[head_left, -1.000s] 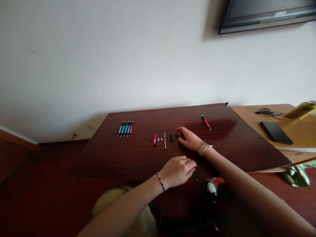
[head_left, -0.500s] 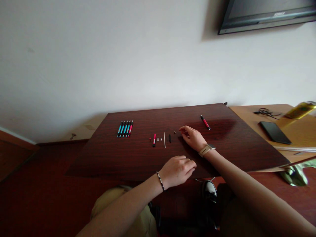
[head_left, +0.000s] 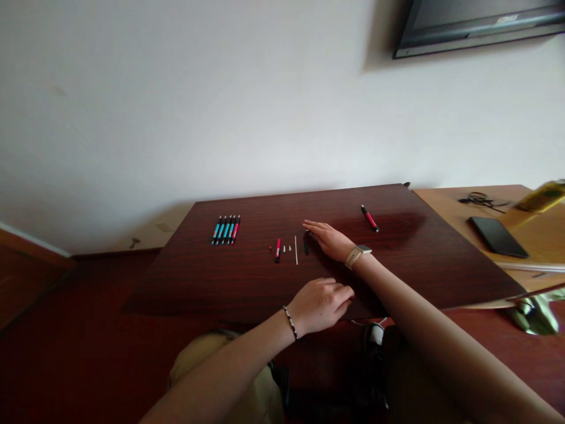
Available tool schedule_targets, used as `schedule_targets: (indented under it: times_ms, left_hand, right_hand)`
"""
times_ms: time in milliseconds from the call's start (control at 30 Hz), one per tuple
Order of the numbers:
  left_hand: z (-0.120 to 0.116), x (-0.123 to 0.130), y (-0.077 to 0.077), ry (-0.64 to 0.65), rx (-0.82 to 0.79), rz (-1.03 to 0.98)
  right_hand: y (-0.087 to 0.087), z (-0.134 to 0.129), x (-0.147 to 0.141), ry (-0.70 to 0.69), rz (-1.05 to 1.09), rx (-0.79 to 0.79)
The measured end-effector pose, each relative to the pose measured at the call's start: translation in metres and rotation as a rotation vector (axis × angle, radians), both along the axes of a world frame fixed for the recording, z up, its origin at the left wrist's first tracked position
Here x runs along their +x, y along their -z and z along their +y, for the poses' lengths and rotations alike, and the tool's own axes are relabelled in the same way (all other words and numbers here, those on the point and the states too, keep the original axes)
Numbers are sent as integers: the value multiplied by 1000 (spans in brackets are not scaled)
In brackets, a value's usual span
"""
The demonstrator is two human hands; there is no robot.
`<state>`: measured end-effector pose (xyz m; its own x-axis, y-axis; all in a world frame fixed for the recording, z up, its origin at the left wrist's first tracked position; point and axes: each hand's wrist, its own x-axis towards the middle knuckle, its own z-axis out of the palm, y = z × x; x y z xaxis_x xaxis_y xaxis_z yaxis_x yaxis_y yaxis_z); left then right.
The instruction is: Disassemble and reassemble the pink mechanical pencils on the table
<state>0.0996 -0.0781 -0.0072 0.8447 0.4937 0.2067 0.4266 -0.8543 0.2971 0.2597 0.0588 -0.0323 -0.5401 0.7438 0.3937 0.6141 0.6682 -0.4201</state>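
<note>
My right hand [head_left: 331, 240] lies palm down over the table, fingers stretched out, the fingertips beside a small black pen grip [head_left: 306, 247]. What lies under those fingers is hidden. My left hand [head_left: 325, 303] rests at the table's near edge with its fingers curled in, and nothing shows in it. Left of the right hand, pen parts lie in a row: a thin white refill [head_left: 296, 250], two small pale pieces [head_left: 286, 248], a red pen barrel [head_left: 278, 250] with a black end, and a tiny red piece [head_left: 271, 248].
Several blue and red pens [head_left: 226, 229] stand side by side at the table's left. One red pen [head_left: 369, 218] lies at the right rear. On the wooden side table are a phone [head_left: 498, 237], a black cable [head_left: 480, 200] and a yellow can [head_left: 542, 196]. A screen [head_left: 481, 26] hangs above.
My right hand has moved left, and its fingers have straightened. It now covers the spot where a small metallic piece lay. My left hand has stayed in place.
</note>
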Motion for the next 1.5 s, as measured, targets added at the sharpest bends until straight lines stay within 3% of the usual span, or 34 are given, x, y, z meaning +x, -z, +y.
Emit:
schedule_targets:
  times_ms: [133,300,467,667,1200,1500]
  left_hand:
    - [0,0,0,-1,7,6]
    - [-1,0,-1,0,9,10]
    - [-1,0,-1,-8,11,4]
    - [-1,0,0,-3,7,-4]
    - [0,-1,0,4,12,4]
    - [0,1,2,6,15,-14]
  right_hand:
    - [2,5,-5,44,-52,-5]
    - [-6,-4,-2,193,-89,-15]
    - [-10,-17,3,271,57,-53]
    - [-7,-23,9,229,237,-101]
    - [-16,-36,0,205,128,-153]
    - [-13,-36,-8,185,128,-120]
